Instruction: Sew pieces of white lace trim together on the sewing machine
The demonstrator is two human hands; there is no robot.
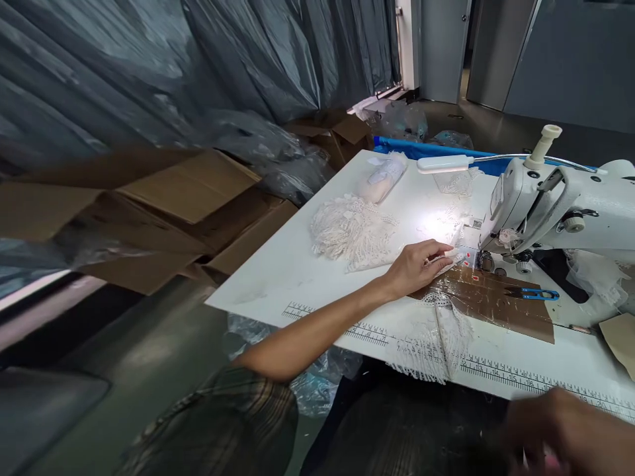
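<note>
My left hand [417,266] pinches the edge of a piece of white lace fabric [449,330], left of the needle area of a white sewing machine [555,205]. The lace runs from the fingers down over the front edge of the table. My right hand [560,426] is at the lower right, in front of the table edge, smeared by motion. Its fingers are mostly hidden, and a small pinkish spot shows under it. Blue-handled thread snips [538,293] lie on a brown taped sheet [496,304] beside the machine bed.
A heap of white lace [347,228] and a wrapped pale bundle [384,178] lie on the white table [262,284]. A white lamp [444,164] lights the sewing area. Open cardboard boxes [188,185] and clear plastic bags [278,155] stand beyond the table's left edge.
</note>
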